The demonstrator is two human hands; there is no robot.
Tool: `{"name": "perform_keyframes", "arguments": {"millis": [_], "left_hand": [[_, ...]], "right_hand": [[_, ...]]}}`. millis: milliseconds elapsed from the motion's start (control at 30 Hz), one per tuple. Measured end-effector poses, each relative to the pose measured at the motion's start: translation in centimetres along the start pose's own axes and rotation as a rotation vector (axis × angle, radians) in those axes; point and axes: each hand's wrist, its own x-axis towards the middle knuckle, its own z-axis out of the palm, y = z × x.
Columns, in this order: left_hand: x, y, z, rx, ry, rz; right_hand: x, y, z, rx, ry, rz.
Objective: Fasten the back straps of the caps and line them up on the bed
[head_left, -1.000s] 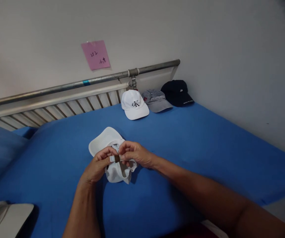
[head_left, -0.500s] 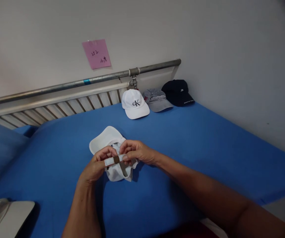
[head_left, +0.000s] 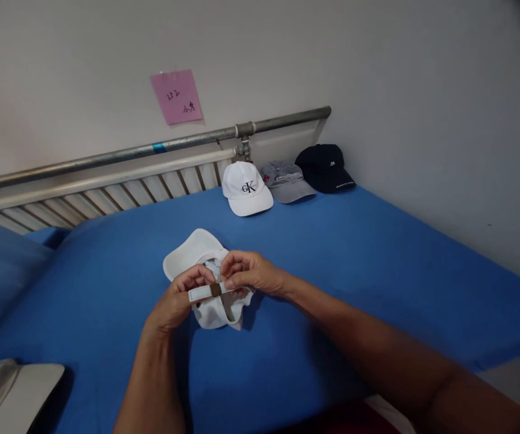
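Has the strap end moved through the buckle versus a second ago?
Yes. The white strap sticks out farther left of the brown buckle, toward the left hand; the cap brim stays put.

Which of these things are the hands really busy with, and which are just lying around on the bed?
In hand: white cap, its strap with the brown buckle, pinched between left hand and right hand.

Lying about: white logo cap, grey cap, dark cap, pale cap at the near left corner, pink note.

both hands (head_left: pixel 215 286) meet, fingertips pinched together.
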Motion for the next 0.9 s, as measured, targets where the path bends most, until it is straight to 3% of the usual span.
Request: {"name": "perform_keyframes", "arguments": {"millis": [200,500,700,900], "left_hand": [[-0.1,0.2,0.5,-0.050,-0.053,-0.042],[0.1,0.1,0.0,0.086,0.008,-0.113],[0.0,0.7,0.7,0.073,-0.003,-0.107],[-0.3,0.6,-0.2,0.136,0.013,-0.055]], "right_hand": [[-0.1,0.3,0.3,0.010,-0.042,0.001],[0.2,0.4,-0.1,-0.122,0.020,-0.012],[-0.2,-0.4,0.2,-0.298,-0.081,0.146],[0.4,0.3,-0.8,-0.168,-0.123,0.222]]}}
